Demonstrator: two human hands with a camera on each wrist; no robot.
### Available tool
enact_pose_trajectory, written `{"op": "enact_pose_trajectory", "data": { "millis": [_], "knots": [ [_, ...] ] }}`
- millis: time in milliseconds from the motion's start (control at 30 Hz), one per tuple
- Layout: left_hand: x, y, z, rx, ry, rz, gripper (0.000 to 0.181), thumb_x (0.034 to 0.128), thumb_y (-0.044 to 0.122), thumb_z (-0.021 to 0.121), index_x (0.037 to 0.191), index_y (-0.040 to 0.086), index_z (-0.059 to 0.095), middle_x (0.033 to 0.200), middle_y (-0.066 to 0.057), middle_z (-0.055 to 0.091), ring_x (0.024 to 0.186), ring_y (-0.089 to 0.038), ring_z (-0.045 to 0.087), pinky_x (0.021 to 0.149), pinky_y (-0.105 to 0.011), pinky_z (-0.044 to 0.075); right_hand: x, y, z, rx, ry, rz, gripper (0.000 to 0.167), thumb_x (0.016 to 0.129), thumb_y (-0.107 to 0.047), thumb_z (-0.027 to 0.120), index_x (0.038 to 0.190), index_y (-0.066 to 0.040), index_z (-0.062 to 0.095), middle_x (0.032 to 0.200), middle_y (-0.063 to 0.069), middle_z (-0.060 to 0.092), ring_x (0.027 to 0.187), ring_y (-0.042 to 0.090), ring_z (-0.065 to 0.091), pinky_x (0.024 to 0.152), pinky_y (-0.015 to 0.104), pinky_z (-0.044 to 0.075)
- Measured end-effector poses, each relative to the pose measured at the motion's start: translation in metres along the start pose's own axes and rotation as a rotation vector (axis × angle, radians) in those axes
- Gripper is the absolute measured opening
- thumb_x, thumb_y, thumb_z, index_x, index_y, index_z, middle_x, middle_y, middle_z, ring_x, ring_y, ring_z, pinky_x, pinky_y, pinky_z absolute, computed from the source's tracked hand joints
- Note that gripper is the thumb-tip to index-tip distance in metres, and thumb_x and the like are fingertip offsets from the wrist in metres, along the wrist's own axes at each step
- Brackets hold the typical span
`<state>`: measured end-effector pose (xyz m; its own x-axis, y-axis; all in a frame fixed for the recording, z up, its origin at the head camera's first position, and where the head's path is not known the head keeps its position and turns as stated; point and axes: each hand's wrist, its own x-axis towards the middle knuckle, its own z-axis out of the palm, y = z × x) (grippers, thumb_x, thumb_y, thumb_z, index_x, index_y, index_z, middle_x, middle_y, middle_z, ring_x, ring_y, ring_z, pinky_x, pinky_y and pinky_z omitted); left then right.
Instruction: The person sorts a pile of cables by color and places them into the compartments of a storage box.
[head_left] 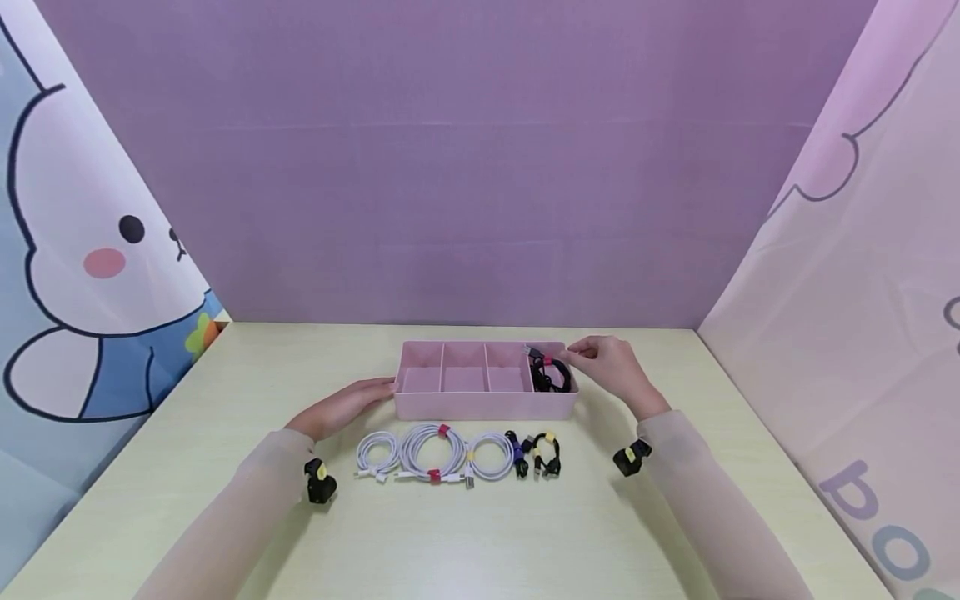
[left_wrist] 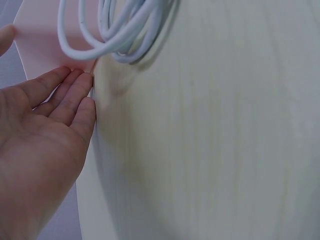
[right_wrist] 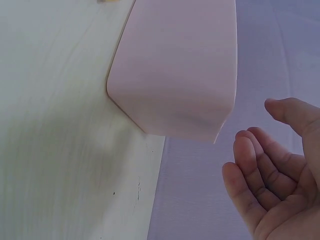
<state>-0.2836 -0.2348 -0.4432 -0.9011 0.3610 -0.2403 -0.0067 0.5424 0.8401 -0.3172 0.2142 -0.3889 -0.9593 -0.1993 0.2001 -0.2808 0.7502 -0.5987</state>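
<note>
A pink box (head_left: 486, 406) with four compartments stands on the table, a black coiled cable (head_left: 551, 375) with a red tie in its rightmost one. The left hand (head_left: 341, 408) touches the box's left end with extended fingers; the left wrist view shows that hand (left_wrist: 47, 125) against the pink wall (left_wrist: 50, 35). At the box's right rear corner is the right hand (head_left: 611, 367), thumb and index finger near the rim. In the right wrist view this hand (right_wrist: 280, 180) has loosely bent fingers, holding nothing, beside the box (right_wrist: 175, 60).
In front of the box lie white coiled cables (head_left: 433, 450), a black cable with a purple tie (head_left: 519, 454) and a black cable with yellow ties (head_left: 547, 454). A purple backdrop (head_left: 465, 208) rises behind the table (head_left: 465, 542), with printed curtains at both sides.
</note>
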Motion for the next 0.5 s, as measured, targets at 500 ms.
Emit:
{"op": "enact_pose_trajectory", "data": {
  "millis": [500],
  "knots": [
    [0.001,0.002,0.0,0.019,0.003,-0.006,0.071,0.1034,0.058,0.039,0.158,0.012,0.032,0.164,-0.012,0.024,0.151,-0.038,0.01,0.116,-0.066,0.004,-0.014,-0.003,-0.006,-0.008,0.02,-0.034,0.029,0.095,-0.03,0.071,0.107,-0.005,0.075,0.09,0.003,0.074,0.082,0.019,0.068,0.075,0.041,0.057]
  ]
}}
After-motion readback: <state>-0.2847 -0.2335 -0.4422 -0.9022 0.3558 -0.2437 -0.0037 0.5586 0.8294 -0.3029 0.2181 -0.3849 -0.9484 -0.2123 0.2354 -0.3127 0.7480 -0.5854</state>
